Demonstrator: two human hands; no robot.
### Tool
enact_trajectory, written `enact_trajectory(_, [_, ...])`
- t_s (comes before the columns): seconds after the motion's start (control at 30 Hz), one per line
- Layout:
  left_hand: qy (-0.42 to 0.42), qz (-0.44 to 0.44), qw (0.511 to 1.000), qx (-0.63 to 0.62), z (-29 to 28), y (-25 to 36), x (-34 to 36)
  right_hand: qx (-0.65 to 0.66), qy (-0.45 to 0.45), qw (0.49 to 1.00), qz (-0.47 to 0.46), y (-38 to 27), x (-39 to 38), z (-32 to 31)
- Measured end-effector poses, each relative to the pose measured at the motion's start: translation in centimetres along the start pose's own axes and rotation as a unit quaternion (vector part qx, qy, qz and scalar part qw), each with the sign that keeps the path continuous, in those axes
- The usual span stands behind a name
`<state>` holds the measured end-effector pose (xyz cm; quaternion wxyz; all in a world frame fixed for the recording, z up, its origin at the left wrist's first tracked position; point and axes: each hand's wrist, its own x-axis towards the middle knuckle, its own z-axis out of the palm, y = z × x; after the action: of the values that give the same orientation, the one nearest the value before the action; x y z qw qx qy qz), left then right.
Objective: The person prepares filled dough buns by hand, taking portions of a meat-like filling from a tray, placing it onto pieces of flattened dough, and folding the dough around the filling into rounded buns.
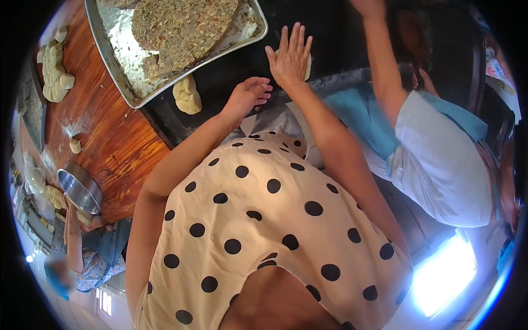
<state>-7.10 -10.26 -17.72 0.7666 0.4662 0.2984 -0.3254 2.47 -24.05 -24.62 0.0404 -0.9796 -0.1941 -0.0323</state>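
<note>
While left fingers (262, 88) curl, dough (308, 67) lies beneath base of slightly spread right fingers (293, 39).

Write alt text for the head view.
A person's right hand lies flat over pale dough on a black worktop, the left hand half-curled nearby. To their left are dough pieces and a metal tray of chunky brown mixture.

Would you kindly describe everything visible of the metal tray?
The tray is shallow, silvery and metallic-looking, with a raised rim and rounded near corners; its far end is out of frame. It sits askew where the wooden table meets the black surface, holding a brownish, speckled mixture, with bare, smeared metal showing. Neither the left hand nor the right hand touches it.
</note>
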Motion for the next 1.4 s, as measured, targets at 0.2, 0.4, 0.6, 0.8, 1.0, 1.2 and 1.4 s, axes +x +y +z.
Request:
enact_trajectory(0.2, [0.024, -0.026, 0.999, -0.010, -1.4, 0.3, 0.5, 0.043, -0.010, 0.993, -0.108, -1.4, 1.1, 0.0])
enact_trajectory(0.4, [0.035, -0.022, 0.998, -0.048, -1.8, 0.6, -1.1, 0.229, 0.061, 0.969, -0.066, 2.2, 0.3, -1.6])
enact_trajectory(0.6, [0.008, -0.028, 0.998, -0.053, -1.9, 0.5, -1.5, 0.156, 0.014, 0.987, -0.038, 4.6, 0.6, -0.1])
enact_trajectory(0.8, [0.038, -0.017, 0.997, -0.063, -3.1, -0.1, -3.5, 0.200, 0.089, 0.975, 0.042, 6.0, 1.2, 0.2])
enact_trajectory(1.0, [0.035, -0.035, 0.997, -0.057, -4.9, -1.2, -3.9, 0.121, 0.032, 0.991, -0.040, 3.9, 4.3, 1.8])
enact_trajectory(1.2, [0.012, -0.008, 0.999, -0.043, -5.1, -0.8, -4.8, 0.189, 0.015, 0.982, 0.004, 4.3, 5.4, 3.1])
enact_trajectory(1.4, [0.011, -0.008, 0.999, -0.038, -4.5, -1.1, -5.6, 0.175, 0.041, 0.984, -0.008, 3.7, 5.5, 2.1])
